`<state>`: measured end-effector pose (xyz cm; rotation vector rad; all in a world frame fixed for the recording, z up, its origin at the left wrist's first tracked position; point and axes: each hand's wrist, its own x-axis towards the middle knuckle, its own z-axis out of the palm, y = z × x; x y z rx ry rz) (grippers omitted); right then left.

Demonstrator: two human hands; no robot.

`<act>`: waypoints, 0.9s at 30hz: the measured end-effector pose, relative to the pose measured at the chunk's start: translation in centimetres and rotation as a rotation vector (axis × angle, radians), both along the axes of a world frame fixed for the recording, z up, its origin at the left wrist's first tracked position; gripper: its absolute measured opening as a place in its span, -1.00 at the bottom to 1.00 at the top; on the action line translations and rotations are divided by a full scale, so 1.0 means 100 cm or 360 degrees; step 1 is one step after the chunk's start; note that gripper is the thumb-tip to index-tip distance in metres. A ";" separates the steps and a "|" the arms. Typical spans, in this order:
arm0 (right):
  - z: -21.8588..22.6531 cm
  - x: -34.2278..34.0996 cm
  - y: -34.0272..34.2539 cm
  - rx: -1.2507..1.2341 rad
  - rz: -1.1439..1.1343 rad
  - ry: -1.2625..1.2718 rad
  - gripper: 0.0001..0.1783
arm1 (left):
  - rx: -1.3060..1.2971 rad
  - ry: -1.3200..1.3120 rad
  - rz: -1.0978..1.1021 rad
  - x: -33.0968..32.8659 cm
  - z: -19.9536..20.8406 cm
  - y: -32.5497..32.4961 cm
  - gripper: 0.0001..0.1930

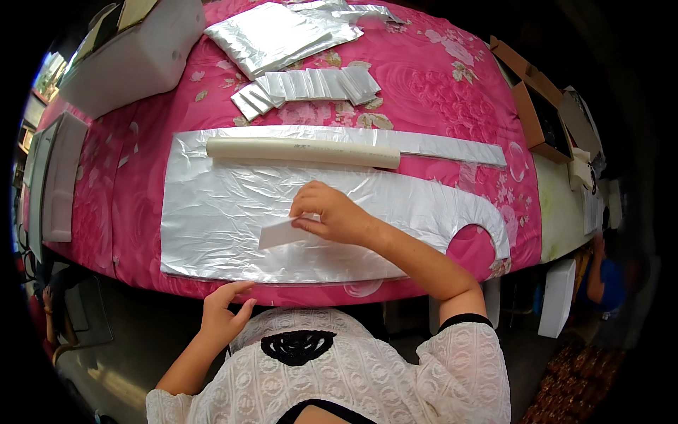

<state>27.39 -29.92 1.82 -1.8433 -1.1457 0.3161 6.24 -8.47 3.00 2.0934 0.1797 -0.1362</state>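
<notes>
A large silver foil-like sheet [212, 205] lies wrinkled over the table, with a rounded cut-out at its right end. Pinched in my right hand [328, 214] is a thin white card [277, 236], held over the middle of the sheet. My left hand [227, 311] is at the table's near edge by the sheet's lower border, thumb and fingers apart and nothing seen in it. Across the sheet's far part rests a cream-coloured tube [304, 152]. A narrow silver strip [455, 150] extends to the right beyond it.
Pink flowered cloth [452, 92] covers the table. Beyond the tube are a row of small folded silver pieces [318, 85] and a stack of folded silver sheets [275, 39]. A white box [141, 60] stands far left, and an open cardboard box [540, 120] at the right.
</notes>
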 end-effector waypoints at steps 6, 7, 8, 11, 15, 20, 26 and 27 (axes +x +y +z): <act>0.000 0.185 -0.049 0.0408 -0.1198 0.0544 -0.76 | -0.0169 0.0103 -0.0012 -0.001 -0.005 -0.005 -0.71; -0.009 0.210 -0.058 0.0309 -0.1285 0.0441 -0.74 | -0.0170 0.0114 -0.0028 0.001 -0.001 -0.007 -0.72; -0.021 0.231 -0.065 0.0210 -0.1366 0.0340 -0.72 | -0.0182 0.0106 -0.0037 0.002 -0.002 -0.008 -0.72; -0.038 0.256 -0.067 -0.0366 -0.1540 0.0037 -0.69 | -0.0193 0.0134 -0.0039 0.002 0.002 -0.008 -0.73; -0.052 0.241 -0.063 -0.0512 -0.1678 -0.0679 -0.57 | -0.0127 0.0091 -0.0043 0.002 0.001 -0.003 -0.73; -0.007 0.132 -0.062 -0.0214 -0.0848 -0.0322 -0.50 | -0.0084 0.0058 -0.0089 0.006 -0.004 -0.002 -0.72; -0.013 0.040 -0.114 -0.0651 -0.0871 -0.0466 -0.47 | 0.0072 -0.0180 -0.0561 0.044 0.003 -0.023 -0.66; -0.006 0.021 -0.118 -0.0730 -0.0891 -0.0381 -0.47 | 0.0150 -0.0237 -0.0663 0.052 0.004 -0.028 -0.63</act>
